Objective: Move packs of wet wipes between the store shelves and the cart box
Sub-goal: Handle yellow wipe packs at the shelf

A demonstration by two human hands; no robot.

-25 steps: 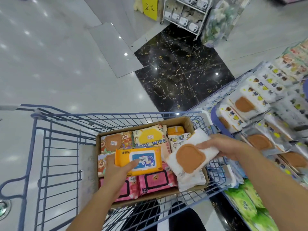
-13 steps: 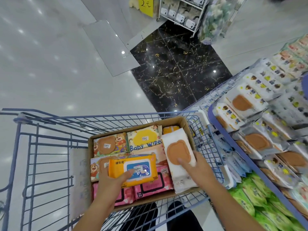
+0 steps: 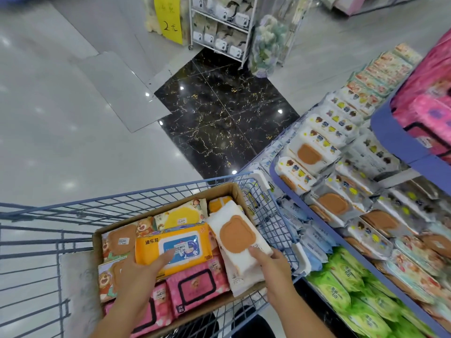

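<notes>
A cardboard box [image 3: 234, 191] full of wet-wipe packs sits in a blue wire cart [image 3: 36, 240]. My left hand [image 3: 144, 272] grips the near edge of an orange pack with a blue label [image 3: 175, 245], which lies on top of the other packs. My right hand [image 3: 271, 267] holds the near end of a white pack with a brown lid [image 3: 238, 234], which lies along the right side of the box. Pink packs [image 3: 197, 289] lie at the box's near edge. Store shelves [image 3: 341, 215] on the right hold more wipes.
Green packs [image 3: 346, 284] fill the lowest shelf by the cart's right side. A blue shelf rim [image 3: 383, 132] juts out at upper right below pink packs. A wheeled wire rack [image 3: 222, 28] and a yellow price sign [image 3: 170, 18] stand far across the glossy floor.
My right hand has carried the white pack from the shelf side into the box and laid it along the right wall. My left hand stays on the orange pack.
</notes>
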